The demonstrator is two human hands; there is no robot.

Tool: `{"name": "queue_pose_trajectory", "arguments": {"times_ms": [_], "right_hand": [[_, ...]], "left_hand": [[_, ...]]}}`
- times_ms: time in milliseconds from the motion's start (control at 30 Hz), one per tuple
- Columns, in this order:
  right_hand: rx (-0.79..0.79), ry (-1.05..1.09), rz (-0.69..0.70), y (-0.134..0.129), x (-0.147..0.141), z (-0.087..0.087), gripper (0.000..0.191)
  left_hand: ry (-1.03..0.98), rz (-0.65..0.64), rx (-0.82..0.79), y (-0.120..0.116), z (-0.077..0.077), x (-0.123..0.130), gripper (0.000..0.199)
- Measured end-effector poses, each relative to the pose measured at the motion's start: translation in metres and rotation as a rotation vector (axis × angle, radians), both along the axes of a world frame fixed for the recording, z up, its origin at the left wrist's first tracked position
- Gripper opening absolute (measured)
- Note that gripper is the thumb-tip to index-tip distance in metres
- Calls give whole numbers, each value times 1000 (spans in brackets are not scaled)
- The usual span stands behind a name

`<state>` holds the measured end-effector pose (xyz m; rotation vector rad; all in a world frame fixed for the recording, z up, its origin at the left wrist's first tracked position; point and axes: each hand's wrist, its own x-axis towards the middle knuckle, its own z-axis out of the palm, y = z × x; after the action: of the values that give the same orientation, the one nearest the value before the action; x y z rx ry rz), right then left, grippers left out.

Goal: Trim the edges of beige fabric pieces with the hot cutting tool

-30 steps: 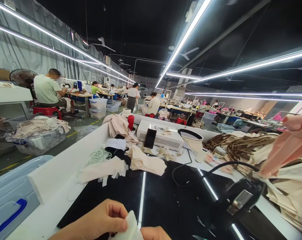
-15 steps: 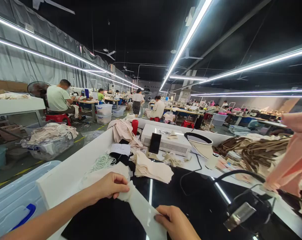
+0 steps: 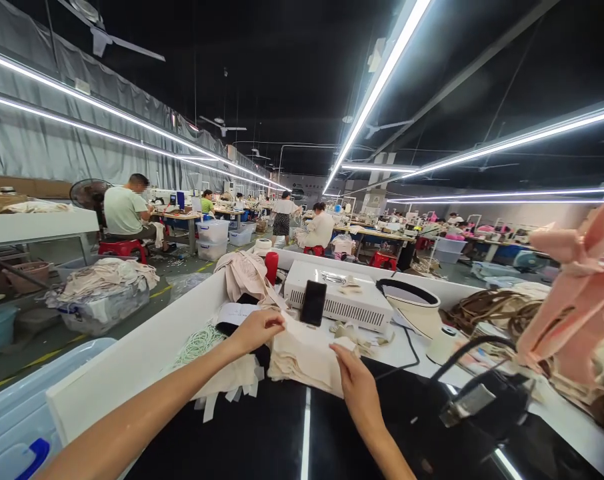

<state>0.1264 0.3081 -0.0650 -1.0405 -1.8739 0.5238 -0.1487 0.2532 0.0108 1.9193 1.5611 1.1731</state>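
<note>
Cloth (image 3: 316, 343), pinched at one end by the left hand (image 3: 259, 331) and at the other by the right hand (image 3: 358, 380), has been brought from over the black panel (image 3: 252, 433) to the pale stack (image 3: 288, 367) at its far edge, so the stack is now overlaid.

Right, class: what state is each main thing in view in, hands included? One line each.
Cream cloth: layered pile, edges uneven
Left hand: fingertips pinched at the cloth's left end
Right hand: fingertips at the cloth's right edge; grip unclear
Phone: propped at a tilt, screen dark
Pale green cord: loosely coiled
Red cone: standing on end
White box: loose items on top; power unclear
Overhead lights: lit
</note>
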Motion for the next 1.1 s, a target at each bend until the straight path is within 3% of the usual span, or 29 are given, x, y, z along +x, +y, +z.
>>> {"name": "queue_pose_trajectory", "arguments": {"times_ms": [100, 200, 300, 400, 567, 667, 867, 933, 1000, 1100], "right_hand": [[22, -149, 31, 1, 0, -20, 45], [55, -288, 41, -2, 3, -32, 45], [89, -410, 19, -5, 5, -33, 54], [119, -511, -51, -10, 5, -29, 64], [172, -622, -147, -21, 1, -21, 75], [185, -674, -156, -26, 0, -23, 75], [190, -732, -169, -29, 1, -34, 82], [202, -734, -173, -30, 0, -34, 80], [214, -734, -165, -32, 0, -32, 78], [239, -726, -110, -43, 2, -30, 75]], "left_hand": [[113, -25, -25, -4, -26, -8, 21], [189, -63, -34, -12, -40, -15, 29], [231, -58, -31, -15, -37, -19, 39], [246, -19, 2, -13, -24, -18, 42], [281, -31, 86, 2, -8, 1, 39], [344, -86, 93, 13, -16, 14, 38], [478, -103, -31, 18, -60, 23, 44], [494, -93, -60, 15, -68, 22, 48], [494, -97, -67, 11, -67, 20, 53], [461, -97, -44, 4, -52, 10, 55]]}}
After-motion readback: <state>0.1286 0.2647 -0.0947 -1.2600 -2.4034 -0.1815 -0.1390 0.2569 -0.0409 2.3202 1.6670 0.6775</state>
